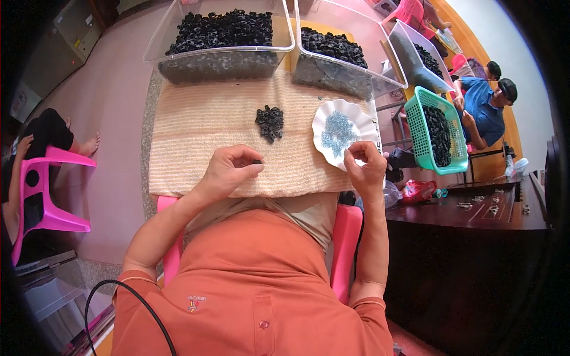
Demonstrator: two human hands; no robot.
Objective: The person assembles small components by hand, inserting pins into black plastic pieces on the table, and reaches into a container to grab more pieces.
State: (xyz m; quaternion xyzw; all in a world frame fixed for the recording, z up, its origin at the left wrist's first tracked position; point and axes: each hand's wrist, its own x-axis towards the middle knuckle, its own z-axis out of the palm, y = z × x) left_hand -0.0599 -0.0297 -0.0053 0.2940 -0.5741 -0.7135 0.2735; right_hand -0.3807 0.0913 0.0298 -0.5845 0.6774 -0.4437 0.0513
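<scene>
While the head view is looking down, the left hand [228, 169] is pinching a small black ring [256, 161] between thumb and fingertips over the woven mat [196, 130] on the bench; it is looking light, stiff and easy to drop, so an edge pinch suits it. The right hand [365, 163] is curling its fingers together at the white plate [323, 121] of tiny blue pieces [337, 132], apparently nipping one, though I cannot tell.

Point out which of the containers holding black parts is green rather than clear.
The green mesh basket at the far right, beside the white plate. The two clear bins at the table's far edge are transparent plastic tubs.
</scene>
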